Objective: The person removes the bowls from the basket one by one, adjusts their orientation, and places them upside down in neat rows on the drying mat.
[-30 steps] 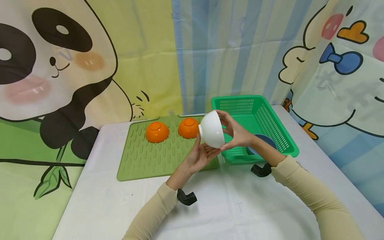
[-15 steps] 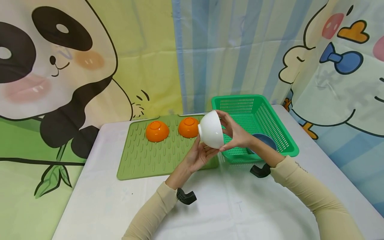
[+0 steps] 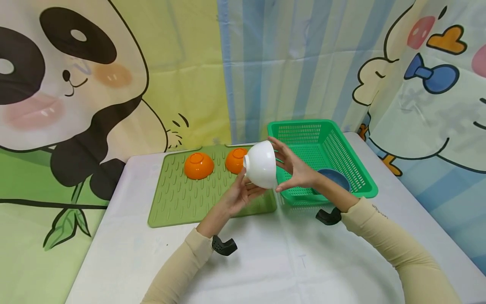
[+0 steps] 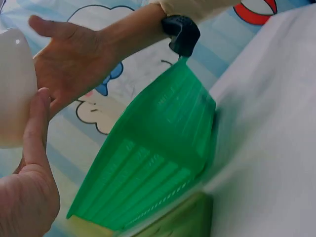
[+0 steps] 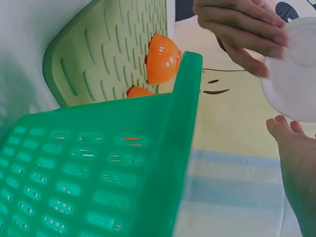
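Observation:
A white bowl (image 3: 262,164) is in the air, tipped on its side, its foot to the left and its mouth to the right. My left hand (image 3: 235,197) grips it, thumb by the foot and fingers under its wall. To the right of the rim, my right hand (image 3: 298,171) has its fingers spread, with nothing held. A gap shows between that hand and the bowl (image 5: 296,69) in the right wrist view. Two orange bowls stand upside down on the green mat (image 3: 186,207): a left one (image 3: 199,166) and a right one (image 3: 234,160), partly hidden by the white bowl.
A green plastic basket (image 3: 353,156) stands at the right beside the mat, under my right arm. Inside lies a blue bowl (image 3: 336,178), partly covered by that arm. The white table (image 3: 265,261) reaches toward me, and printed curtains (image 3: 288,63) hang behind and at the sides.
My right hand has let go of the white bowl's rim. The left hand has carried the bowl slightly left, over more of the right orange bowl. Mat and basket stay put.

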{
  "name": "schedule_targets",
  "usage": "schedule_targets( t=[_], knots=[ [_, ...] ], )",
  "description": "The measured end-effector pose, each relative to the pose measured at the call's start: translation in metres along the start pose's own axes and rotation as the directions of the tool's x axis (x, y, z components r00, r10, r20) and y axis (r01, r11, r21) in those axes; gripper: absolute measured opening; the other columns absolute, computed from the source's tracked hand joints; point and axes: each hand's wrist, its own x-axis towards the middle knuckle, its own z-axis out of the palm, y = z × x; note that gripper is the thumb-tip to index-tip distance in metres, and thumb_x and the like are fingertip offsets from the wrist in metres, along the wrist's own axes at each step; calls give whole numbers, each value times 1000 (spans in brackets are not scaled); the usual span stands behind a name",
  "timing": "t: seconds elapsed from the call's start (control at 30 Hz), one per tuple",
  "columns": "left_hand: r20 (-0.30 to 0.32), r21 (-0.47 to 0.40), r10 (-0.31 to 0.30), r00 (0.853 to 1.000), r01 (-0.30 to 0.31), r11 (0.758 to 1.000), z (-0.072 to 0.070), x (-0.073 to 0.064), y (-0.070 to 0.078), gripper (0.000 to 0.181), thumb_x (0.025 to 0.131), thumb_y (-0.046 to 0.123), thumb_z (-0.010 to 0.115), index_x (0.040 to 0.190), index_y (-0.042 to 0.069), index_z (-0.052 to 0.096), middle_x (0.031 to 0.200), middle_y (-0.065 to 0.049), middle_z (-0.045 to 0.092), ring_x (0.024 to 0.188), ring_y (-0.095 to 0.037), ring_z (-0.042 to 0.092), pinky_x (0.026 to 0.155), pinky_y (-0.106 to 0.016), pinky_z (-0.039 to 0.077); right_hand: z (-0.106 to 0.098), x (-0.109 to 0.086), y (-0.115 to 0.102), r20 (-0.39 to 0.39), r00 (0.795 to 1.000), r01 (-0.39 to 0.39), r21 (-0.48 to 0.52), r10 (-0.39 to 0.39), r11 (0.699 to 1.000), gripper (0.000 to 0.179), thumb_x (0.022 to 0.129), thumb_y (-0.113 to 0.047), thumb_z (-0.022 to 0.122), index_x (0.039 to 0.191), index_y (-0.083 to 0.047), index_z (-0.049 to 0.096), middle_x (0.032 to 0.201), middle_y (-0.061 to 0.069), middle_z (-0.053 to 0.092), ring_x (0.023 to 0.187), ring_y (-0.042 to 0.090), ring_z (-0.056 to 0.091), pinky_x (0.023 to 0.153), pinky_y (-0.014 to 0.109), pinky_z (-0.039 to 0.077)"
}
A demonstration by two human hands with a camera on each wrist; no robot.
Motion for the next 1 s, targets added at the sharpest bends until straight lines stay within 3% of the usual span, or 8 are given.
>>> schedule_targets(
  t=[0.17, 0.3, 0.47, 0.6, 0.67, 0.77, 1.0],
  knots=[
    [-137, 184, -9, 990, 34, 982, -13, -18, 27, 74, 93, 46, 49, 137, -9, 28, 105, -15, 63, 93, -24, 65, 91, -39, 46, 4, 2, -12, 11, 999, 43, -57, -43, 997, 116, 68, -21, 83, 147, -2, -1, 149, 24, 11, 135, 37, 18, 108, 54, 20],
    [-222, 335, -22, 975, 97, 937, -22, -33, 47, 73, 92, 45, 51, 136, -9, 31, 105, -17, 63, 89, -24, 66, 91, -43, 45, 13, 4, -18, -3, 998, 61, -196, -62, 979, 110, 69, -13, 82, 146, 3, 5, 145, 29, 19, 130, 43, 26, 104, 58, 25],
    [-295, 495, -62, 953, 209, 843, -26, -51, 62, 71, 90, 45, 55, 130, -12, 39, 102, -21, 64, 86, -27, 67, 86, -42, 49, 26, 3, -3, -25, 1000, -8, -393, -2, 919, 112, 63, -11, 86, 147, -4, 12, 146, 15, 27, 130, 31, 31, 105, 48, 31],
    [-332, 600, -68, 941, 266, 754, -26, -60, 67, 68, 88, 44, 59, 122, -13, 46, 97, -22, 65, 85, -29, 67, 87, -47, 47, 38, 1, 8, -19, 999, -38, -442, 33, 896, 115, 61, -19, 88, 148, -10, 13, 147, 9, 28, 133, 24, 29, 106, 44, 31],
    [-341, 642, -62, 938, 280, 714, -26, -62, 68, 67, 87, 45, 60, 119, -13, 49, 96, -22, 66, 85, -31, 67, 87, -49, 46, 44, 0, 10, -6, 999, -37, -445, 39, 895, 116, 61, -24, 88, 148, -10, 14, 148, 8, 28, 133, 24, 28, 106, 43, 31],
    [-366, 664, -65, 928, 309, 681, -25, -63, 67, 67, 84, 47, 63, 114, -12, 53, 94, -22, 66, 85, -31, 67, 87, -50, 46, 51, 1, 13, 14, 999, -40, -446, 52, 894, 115, 61, -29, 87, 148, -11, 14, 148, 7, 27, 133, 25, 30, 105, 44, 33],
    [-408, 673, -78, 910, 357, 648, -24, -64, 64, 68, 81, 48, 66, 113, -11, 57, 91, -22, 67, 86, -33, 66, 86, -49, 47, 61, -1, 17, 35, 994, -72, -471, 100, 879, 110, 64, -36, 85, 148, -13, 18, 147, 8, 29, 132, 24, 31, 101, 49, 36]
  ],
)
